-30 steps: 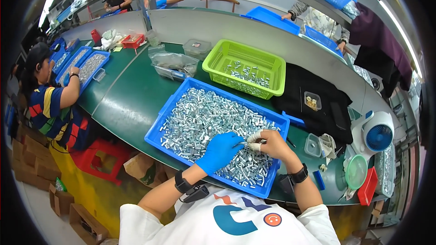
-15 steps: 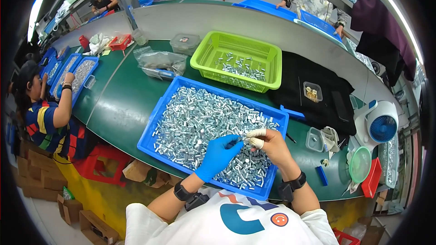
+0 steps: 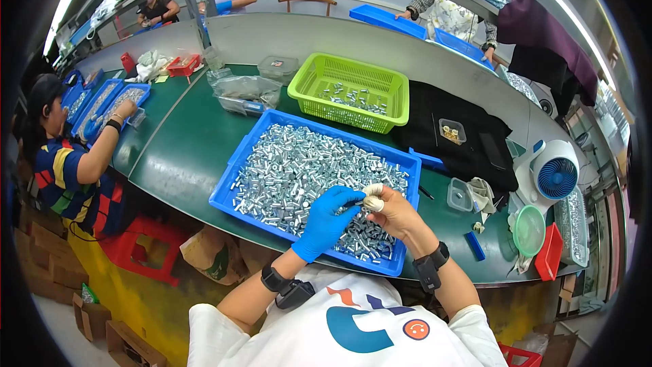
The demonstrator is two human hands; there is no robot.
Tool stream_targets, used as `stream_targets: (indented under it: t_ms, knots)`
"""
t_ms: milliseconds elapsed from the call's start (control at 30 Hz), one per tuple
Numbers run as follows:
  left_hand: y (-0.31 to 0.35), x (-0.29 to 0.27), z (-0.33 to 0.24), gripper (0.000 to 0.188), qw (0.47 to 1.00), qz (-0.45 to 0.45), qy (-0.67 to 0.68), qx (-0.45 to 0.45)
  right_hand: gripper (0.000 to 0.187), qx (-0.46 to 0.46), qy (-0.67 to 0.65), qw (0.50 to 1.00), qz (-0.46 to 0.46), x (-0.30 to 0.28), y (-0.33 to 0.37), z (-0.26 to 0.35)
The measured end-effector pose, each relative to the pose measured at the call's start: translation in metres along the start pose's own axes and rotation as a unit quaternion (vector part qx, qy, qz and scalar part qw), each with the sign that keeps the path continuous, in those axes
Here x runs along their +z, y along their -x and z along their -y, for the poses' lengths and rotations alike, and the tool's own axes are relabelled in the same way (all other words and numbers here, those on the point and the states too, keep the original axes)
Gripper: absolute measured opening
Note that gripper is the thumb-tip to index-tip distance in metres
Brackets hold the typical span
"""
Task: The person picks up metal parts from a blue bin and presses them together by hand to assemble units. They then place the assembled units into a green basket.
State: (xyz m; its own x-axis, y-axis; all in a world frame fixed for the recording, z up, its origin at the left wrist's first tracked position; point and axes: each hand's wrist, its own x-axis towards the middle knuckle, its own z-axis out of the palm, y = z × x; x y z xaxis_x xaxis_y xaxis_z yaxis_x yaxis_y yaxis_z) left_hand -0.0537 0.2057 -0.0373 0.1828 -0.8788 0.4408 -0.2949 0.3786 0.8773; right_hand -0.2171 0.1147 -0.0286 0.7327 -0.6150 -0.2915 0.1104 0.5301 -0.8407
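Observation:
My left hand (image 3: 327, 224), in a blue glove, has its fingers closed in a pinch at the tips of my right hand (image 3: 396, 213). White finger cots cover the thumb and forefinger of my right hand, which are also pinched together. Whatever lies between the fingertips is too small and hidden to make out. Both hands are raised over the right front part of a blue tray (image 3: 222, 200). Many small silvery metal cylinders (image 3: 292, 170) fill this tray in a loose heap.
Behind the tray stands a green basket (image 3: 339, 113) with some metal cylinders. A black cloth (image 3: 424, 105) carries a small tub of brass-coloured pieces (image 3: 451, 133). Rightward are a clear tub (image 3: 460, 196), a blue block (image 3: 475, 246) and a fan (image 3: 553, 175). A co-worker (image 3: 75, 156) sits at left.
The view has shifted slightly. My fingertips have drawn closer together, the right fingers now curled tighter against the blue-gloved ones. At left, the co-worker's arm has moved over the trays.

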Motion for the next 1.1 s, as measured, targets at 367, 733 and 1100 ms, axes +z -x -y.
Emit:
stream_targets:
  t_ms: [367, 733, 1100]
  knots:
    - [0.002, -0.016, -0.005, 0.027, 0.983, -0.001, -0.127, -0.132, 0.016, -0.004, -0.007, 1.000, -0.028, 0.023, -0.011, 0.003]
    - [-0.044, -0.013, 0.012, 0.027, 0.984, 0.063, 0.022, -0.166, 0.018, 0.069, -0.089, 0.991, -0.069, -0.007, -0.037, 0.001]
    - [-0.055, -0.012, 0.014, 0.024, 0.967, 0.099, -0.052, -0.229, 0.026, 0.099, -0.152, 0.983, -0.023, -0.005, -0.025, 0.020]
